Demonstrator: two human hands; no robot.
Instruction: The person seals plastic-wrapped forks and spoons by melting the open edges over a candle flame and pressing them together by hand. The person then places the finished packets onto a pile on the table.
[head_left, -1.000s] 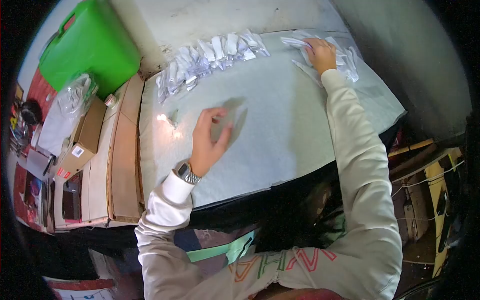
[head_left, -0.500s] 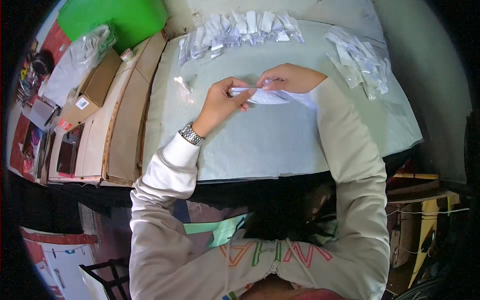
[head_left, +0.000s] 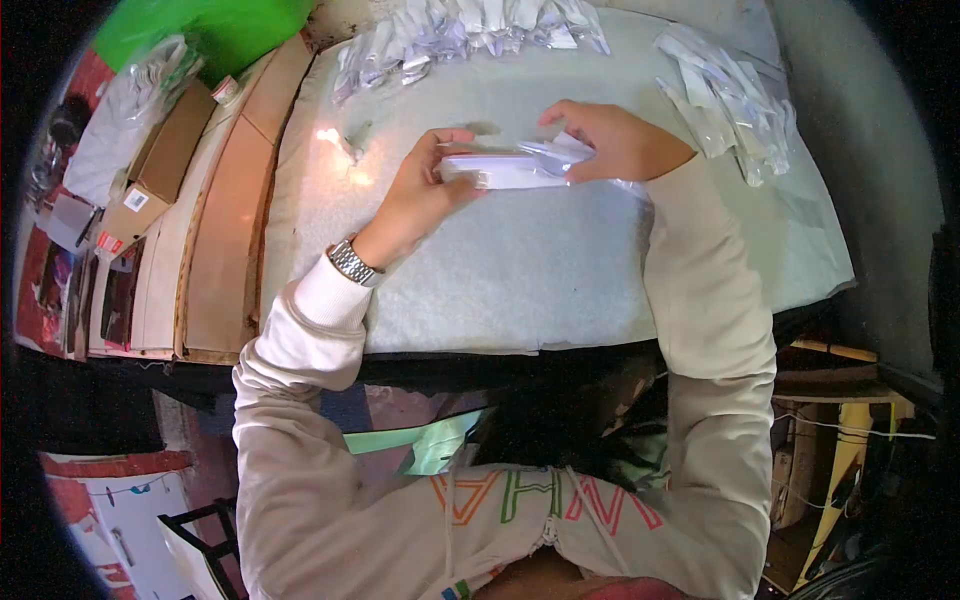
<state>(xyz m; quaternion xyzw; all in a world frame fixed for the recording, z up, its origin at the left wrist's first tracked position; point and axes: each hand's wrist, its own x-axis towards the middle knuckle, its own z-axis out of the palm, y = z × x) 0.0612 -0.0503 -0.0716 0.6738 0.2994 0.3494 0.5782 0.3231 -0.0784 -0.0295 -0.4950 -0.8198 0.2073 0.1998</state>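
Observation:
A long, narrow clear plastic packet (head_left: 515, 173) with flat white contents spans both hands above the pale cloth (head_left: 500, 270); what exactly is inside I cannot make out. My left hand (head_left: 420, 190), with a metal-band watch (head_left: 352, 262) at its wrist, closes thumb and fingers around the packet's left end. At the other end, my right hand (head_left: 622, 142) pinches the crinkled plastic between thumb and fingers. The packet lies nearly level, its right end partly covered by the right hand.
Similar packets stand in a row (head_left: 470, 30) along the back, and several more lie piled (head_left: 730, 100) at the right. A cardboard box (head_left: 165, 150) with bagged white items, a small round roll (head_left: 226, 90) and a green object (head_left: 200, 25) are at the left.
My hands have spread apart, the right moving rightward, and the packet now shows a flatter, wider white face between them. The view has shifted slightly.

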